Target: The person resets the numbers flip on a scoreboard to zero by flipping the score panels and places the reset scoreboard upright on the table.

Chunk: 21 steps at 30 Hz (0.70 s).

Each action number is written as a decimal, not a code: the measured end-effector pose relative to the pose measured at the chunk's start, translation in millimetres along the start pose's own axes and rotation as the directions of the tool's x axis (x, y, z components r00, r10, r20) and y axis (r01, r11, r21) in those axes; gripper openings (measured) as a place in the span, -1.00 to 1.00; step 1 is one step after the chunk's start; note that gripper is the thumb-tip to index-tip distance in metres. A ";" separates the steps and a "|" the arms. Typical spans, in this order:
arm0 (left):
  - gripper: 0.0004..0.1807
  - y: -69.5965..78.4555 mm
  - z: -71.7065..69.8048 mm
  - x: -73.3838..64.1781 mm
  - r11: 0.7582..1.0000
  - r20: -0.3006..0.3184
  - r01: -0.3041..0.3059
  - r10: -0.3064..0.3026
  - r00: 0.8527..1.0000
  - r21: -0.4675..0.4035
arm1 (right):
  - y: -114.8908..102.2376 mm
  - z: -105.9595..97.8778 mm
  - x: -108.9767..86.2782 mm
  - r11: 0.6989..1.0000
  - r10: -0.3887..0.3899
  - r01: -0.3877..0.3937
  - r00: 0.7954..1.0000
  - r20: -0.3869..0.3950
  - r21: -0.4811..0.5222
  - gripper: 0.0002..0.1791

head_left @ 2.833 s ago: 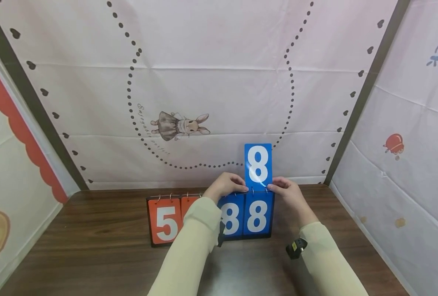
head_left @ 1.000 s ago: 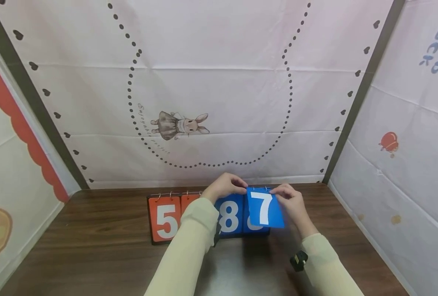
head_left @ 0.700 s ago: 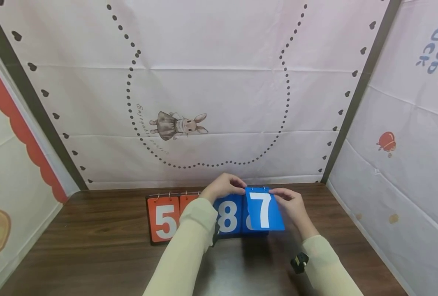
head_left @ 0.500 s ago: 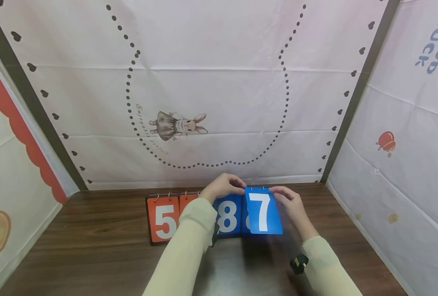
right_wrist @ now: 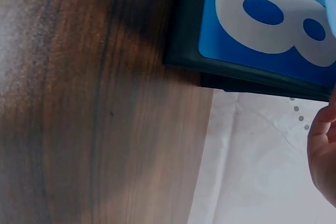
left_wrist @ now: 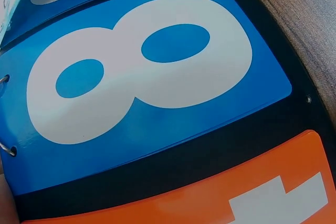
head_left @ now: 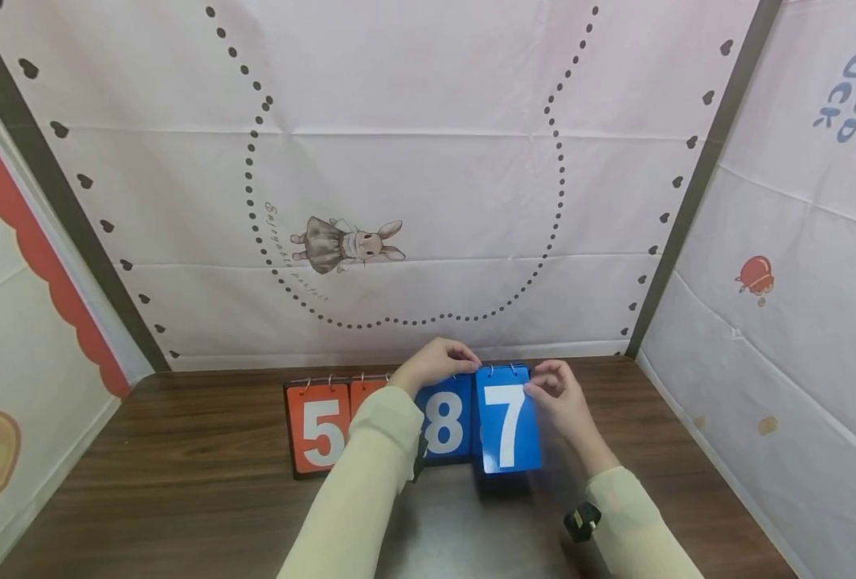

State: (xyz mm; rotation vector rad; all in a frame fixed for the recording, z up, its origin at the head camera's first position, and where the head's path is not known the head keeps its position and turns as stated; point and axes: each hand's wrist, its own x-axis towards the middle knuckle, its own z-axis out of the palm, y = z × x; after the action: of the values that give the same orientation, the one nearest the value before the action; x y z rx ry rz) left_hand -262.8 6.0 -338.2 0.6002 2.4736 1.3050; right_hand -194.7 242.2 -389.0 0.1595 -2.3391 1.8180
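A flip scoreboard (head_left: 379,475) stands on the table, with red number cards at left and blue ones at right on metal rings. My left hand (head_left: 431,366) grips its top edge beside the right-hand blue stack, and the sleeve covers part of the middle. The blue 7 card (head_left: 507,434) hangs at the far right, tilted out from the board. My right hand (head_left: 561,402) is at its upper right edge, thumb tip on the card and fingers curled behind. Close up in the left wrist view is a blue 8 card (left_wrist: 199,87). Under the 7, another 8 card (right_wrist: 294,14) shows in the right wrist view.
The red 5 card (head_left: 319,426) is at the left end of the scoreboard. Brown wood-grain table (head_left: 182,450) surrounds the board. A pale printed cloth backdrop (head_left: 428,177) rises behind, with side cloths left and right.
The 8 card that stood up above the rings is gone from there; a 7 card has come down over the front. Since half a second ago it hangs lower, and my right fingers have shifted down its edge.
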 end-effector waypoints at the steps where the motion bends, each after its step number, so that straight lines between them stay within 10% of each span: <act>1: -0.84 0.0 0.2 -0.1 1.000 0.002 0.002 -0.002 1.000 0.002 | 1.3 1.1 -0.1 1.000 -0.002 0.002 1.000 -0.007 -0.008 -0.56; 21: -0.81 2.0 0.9 -0.4 1.000 0.007 0.011 -0.011 1.000 0.023 | -1.4 12.7 2.5 0.953 -0.040 0.011 0.995 -0.091 -0.303 -0.60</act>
State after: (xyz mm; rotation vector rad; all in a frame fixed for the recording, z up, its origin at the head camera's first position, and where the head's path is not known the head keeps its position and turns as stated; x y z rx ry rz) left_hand -261.6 7.5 -337.0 0.5947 2.4853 1.2699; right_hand -197.9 229.6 -390.1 0.0584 -2.4951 1.3974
